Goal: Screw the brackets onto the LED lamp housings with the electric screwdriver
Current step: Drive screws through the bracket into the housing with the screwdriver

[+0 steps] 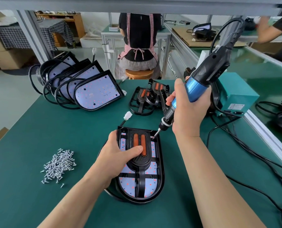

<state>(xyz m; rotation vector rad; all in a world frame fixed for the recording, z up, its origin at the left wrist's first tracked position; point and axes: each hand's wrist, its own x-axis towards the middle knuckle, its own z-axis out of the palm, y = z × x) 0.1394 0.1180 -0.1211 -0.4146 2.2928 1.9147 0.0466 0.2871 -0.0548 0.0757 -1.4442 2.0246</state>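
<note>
A black LED lamp housing (160,178) lies flat on the green mat in front of me, its white LED board showing. A black bracket (141,176) with two orange strips sits on top of it. My left hand (118,157) grips the housing's left edge, with the thumb pressing on the bracket. My right hand (188,112) holds the blue and black electric screwdriver (202,76) tilted, its bit tip at the bracket's upper right corner. A pile of several silver screws (58,165) lies to the left.
Several lamp housings (97,91) with black cables lean in a row at the back left. Loose brackets (146,99) are stacked behind the work. A teal power box (235,94) and trailing cables (245,155) are on the right. A person sits on a stool beyond the table.
</note>
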